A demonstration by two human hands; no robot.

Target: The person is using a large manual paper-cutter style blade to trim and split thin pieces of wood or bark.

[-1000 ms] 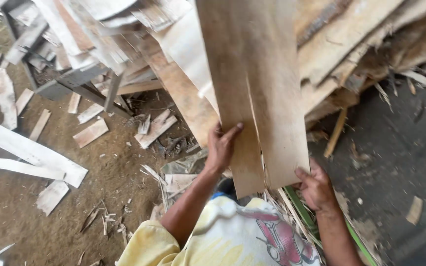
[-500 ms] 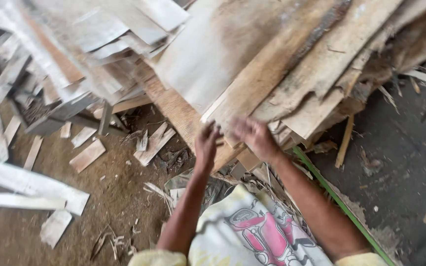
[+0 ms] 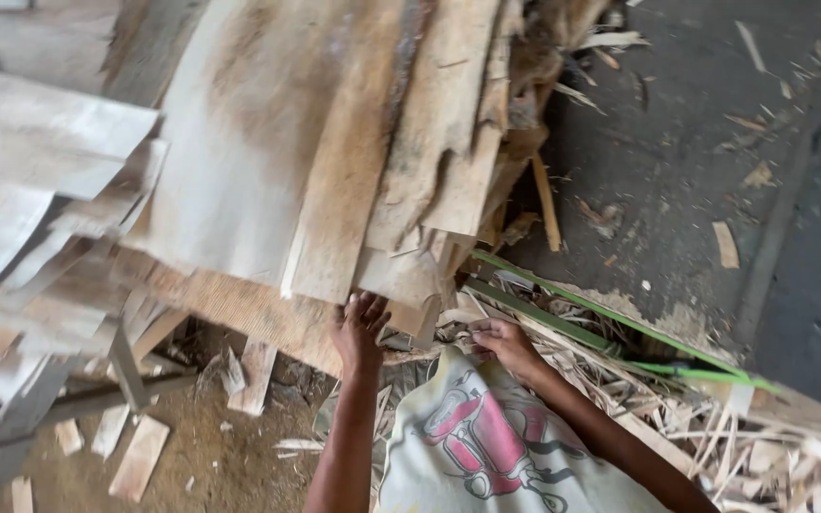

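Veneer stack (image 3: 315,161): thin wood sheets piled loosely, near ends overhanging the person's chest. The left hand (image 3: 358,328) is pressed up against the underside of the lowest sheets at the stack's near edge, fingers spread and bearing on the wood, not closed round it. The right hand (image 3: 501,340) sits just right of that edge, below the stack, fingers curled on a splintered strip (image 3: 463,318); whether it is truly gripped cannot be told.

Handling judgement: the sheets look light singly, flexible, brittle at the split, ragged ends, with splinter risk. Best taken flat with both palms under a broad face near the edge, not by the frayed tips.

Surroundings: a green strap (image 3: 610,318) runs right of the stack over a heap of offcuts (image 3: 772,446). Left of and below the stack, bare dirt floor (image 3: 211,465) littered with wood scraps (image 3: 140,456); beyond the stack to the right, dark concrete (image 3: 696,142). Open work yard, daylight.
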